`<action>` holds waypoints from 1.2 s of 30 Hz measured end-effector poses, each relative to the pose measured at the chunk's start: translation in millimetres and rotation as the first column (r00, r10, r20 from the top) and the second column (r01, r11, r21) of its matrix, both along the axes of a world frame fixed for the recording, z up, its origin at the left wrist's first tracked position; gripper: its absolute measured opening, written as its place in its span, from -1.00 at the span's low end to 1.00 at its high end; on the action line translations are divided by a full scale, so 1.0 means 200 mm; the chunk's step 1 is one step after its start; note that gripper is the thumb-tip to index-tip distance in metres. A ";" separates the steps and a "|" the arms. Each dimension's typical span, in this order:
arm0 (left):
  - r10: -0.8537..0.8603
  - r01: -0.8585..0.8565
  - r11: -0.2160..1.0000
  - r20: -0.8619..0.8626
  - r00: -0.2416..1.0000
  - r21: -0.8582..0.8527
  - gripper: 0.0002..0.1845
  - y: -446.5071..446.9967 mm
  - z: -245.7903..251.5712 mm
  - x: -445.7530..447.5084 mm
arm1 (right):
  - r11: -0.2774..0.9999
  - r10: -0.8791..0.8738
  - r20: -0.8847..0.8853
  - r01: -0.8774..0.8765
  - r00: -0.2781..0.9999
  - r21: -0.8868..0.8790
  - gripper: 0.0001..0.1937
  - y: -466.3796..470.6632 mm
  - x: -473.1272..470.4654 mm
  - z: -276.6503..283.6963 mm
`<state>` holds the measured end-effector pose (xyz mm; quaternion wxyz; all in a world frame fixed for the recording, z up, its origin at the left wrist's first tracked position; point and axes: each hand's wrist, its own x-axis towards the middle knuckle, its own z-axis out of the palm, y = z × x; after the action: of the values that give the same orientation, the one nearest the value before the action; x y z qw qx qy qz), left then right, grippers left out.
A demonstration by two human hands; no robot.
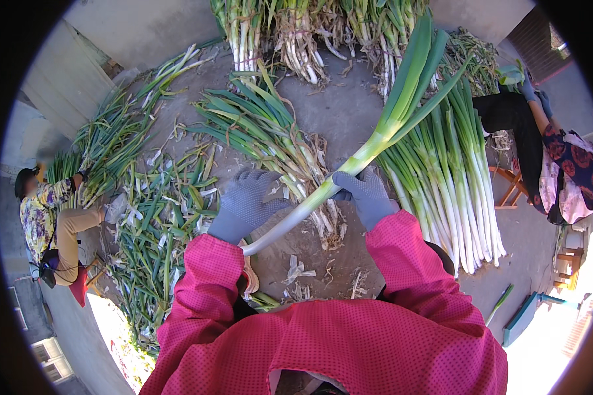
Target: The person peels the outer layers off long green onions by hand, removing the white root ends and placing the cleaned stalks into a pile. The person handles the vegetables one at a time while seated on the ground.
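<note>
My right hand [364, 193], in a grey dotted glove, grips a large Welsh onion [360, 159] around its pale green stem. The onion lies slantwise, with its green leaves up to the right and its white end down to the left. Beside the white shank, my left hand [247, 203] is spread in a matching glove and holds nothing. Beneath the onion lies a loose bunch of untrimmed Welsh onions [262, 129] with dry leaves and dirty roots. To the right of my right hand, a row of clean, white-stemmed Welsh onions [440, 182] rests on the ground.
Leaf trimmings [153, 222] cover the floor at left. Bundled onions [296, 44] line the wall. A seated person [44, 212] is by a left-hand pile [111, 133]; another person [558, 158] holds an onion at right. A teal-edged board [520, 320] lies lower right.
</note>
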<state>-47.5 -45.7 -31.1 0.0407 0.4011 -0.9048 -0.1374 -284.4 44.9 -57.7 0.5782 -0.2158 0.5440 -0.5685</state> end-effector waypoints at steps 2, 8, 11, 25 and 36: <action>-0.004 0.004 1.000 -0.030 1.000 0.004 -0.37 0.00 -0.01 0.00 | 0.999 0.039 -0.026 -0.039 0.999 0.002 -0.68 0.00 0.00 0.01; -0.037 0.042 0.999 -0.131 0.991 0.034 -0.44 -0.01 -0.01 0.02 | 0.996 0.085 -0.069 -0.086 0.994 -0.015 -0.64 -0.01 0.02 0.03; -0.064 0.061 0.998 -0.126 0.990 -0.033 -0.44 0.00 -0.01 0.01 | 0.994 0.103 -0.114 -0.107 0.988 -0.035 -0.63 -0.01 0.03 0.03; 0.418 0.609 0.497 -0.786 0.456 0.618 0.11 0.02 0.06 -0.05 | 0.764 0.540 -0.693 -0.623 0.477 0.167 -0.46 0.03 0.11 0.01; 0.687 0.723 0.506 -0.727 -0.007 0.471 -0.31 -0.01 0.12 0.03 | 0.799 0.495 -0.752 -0.568 0.434 0.198 -0.41 0.03 0.17 0.05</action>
<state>-41.5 -47.2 -6.9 0.4604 0.1070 -0.3621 -0.8034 -251.3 51.7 -47.3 0.4251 -0.6219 0.6162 -0.2297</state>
